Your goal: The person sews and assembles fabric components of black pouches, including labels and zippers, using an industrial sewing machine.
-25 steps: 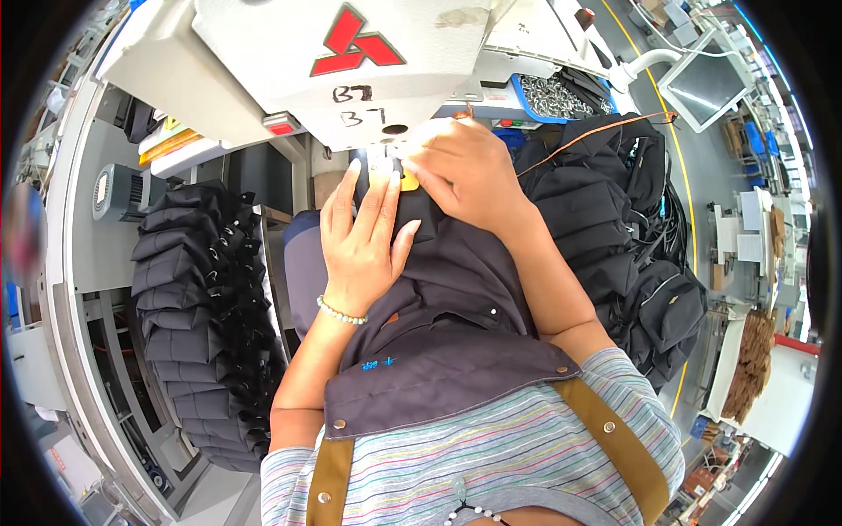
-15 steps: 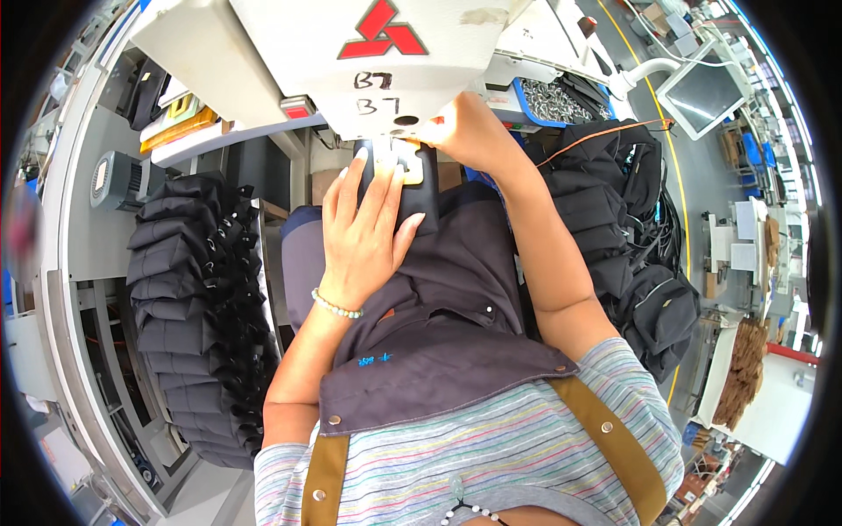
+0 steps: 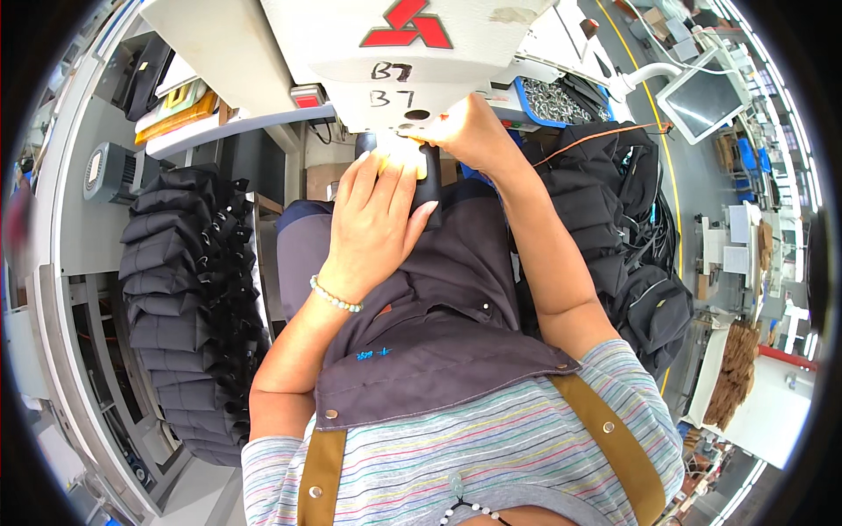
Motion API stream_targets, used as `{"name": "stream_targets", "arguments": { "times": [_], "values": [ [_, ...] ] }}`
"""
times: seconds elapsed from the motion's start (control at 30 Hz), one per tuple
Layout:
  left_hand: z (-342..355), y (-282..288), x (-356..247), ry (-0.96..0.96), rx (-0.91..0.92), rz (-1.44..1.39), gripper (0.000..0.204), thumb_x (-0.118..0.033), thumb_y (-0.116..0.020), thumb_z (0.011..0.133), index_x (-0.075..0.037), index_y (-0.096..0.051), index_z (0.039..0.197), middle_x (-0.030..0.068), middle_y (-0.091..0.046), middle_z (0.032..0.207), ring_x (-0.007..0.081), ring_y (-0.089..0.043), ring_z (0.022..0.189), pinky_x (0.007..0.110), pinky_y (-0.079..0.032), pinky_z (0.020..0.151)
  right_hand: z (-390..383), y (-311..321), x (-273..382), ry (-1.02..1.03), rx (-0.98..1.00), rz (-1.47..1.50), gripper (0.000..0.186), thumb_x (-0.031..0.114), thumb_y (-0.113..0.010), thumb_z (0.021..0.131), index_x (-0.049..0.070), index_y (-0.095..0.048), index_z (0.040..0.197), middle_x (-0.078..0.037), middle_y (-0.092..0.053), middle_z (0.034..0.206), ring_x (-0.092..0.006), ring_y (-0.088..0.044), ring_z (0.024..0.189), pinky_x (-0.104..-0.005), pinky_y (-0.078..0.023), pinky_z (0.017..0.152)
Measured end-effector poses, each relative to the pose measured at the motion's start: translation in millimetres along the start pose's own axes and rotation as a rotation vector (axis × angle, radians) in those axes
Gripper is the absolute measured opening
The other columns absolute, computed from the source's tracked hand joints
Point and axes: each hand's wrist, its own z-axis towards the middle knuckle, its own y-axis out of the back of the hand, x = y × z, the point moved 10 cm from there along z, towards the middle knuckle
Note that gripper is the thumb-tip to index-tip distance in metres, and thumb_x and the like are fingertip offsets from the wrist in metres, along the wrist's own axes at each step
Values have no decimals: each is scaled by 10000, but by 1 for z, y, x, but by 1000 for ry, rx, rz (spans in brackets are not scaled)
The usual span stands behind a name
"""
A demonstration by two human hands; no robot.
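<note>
My left hand point(image 3: 373, 219) lies flat, fingers stretched forward, on a black fabric piece point(image 3: 428, 188) under the head of a white industrial sewing machine point(image 3: 351, 44). Its fingertips reach into the bright lamp glare by the needle area, which washes out detail there. My right hand point(image 3: 474, 136) is up against the right side of the machine head, its fingers curled and pressed together. Glare and the hand itself hide what those fingers hold. The fabric piece sits above my lap, partly covered by my left hand.
Stacked black fabric pieces point(image 3: 180, 324) hang along my left. More black pieces point(image 3: 588, 202) pile up at my right, crossed by an orange cord point(image 3: 605, 134). A blue bin of metal hardware point(image 3: 553, 101) and a screen on an arm point(image 3: 704, 92) stand at the far right.
The view has shifted slightly, so the machine head appears farther right. My left fingers now cover more of the bright, yellowish spot on the fabric. My right hand stays by the machine head.
</note>
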Motion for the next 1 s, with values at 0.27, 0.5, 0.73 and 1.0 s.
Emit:
{"name": "stream_targets", "arguments": {
  "times": [0.27, 0.5, 0.73, 1.0],
  "values": [
    [-4, -6, -10, 13, 1, 61, 499, -191, -722, 854, 70, -563, 1249, 195, -608, 1199, 367, -534, 1169, 468, -444, 1021, 10, -18, -1, 81, 239, -109, 272, 192, -692, 787, -42, -594, 687, -176, -428, 553, -212, -315, 535, -373, -374, 503],
    [-2, 4, -1, 19, -1, -37, 380, -120, -687, 878, 33, -602, 1216, 188, -632, 1175, 373, -555, 1160, 466, -458, 1008, 7, -4, 19, 229, 21, -111, 185, 123, -648, 753, -37, -584, 687, -176, -502, 564, -296, -454, 502, -384, -404, 515],
    [-33, 29, 64, 405, -376, -643, 330, -13, -481, 990, 28, -547, 1310, 167, -672, 1196, 242, -635, 1131, 379, -473, 1005, -14, -3, 28, 62, 38, -246, 141, 127, -634, 767, -9, -647, 799, -201, -621, 715, -382, -564, 623, -414, -463, 600],
    [-7, 13, 13, 133, -95, -195, 396, -26, -632, 879, 25, -570, 1267, 176, -630, 1204, 374, -545, 1198, 466, -450, 987, -15, -6, 22, 108, 19, -225, 152, 119, -588, 805, 5, -679, 849, -208, -636, 751, -410, -599, 668, -429, -480, 625]
  ]
}}
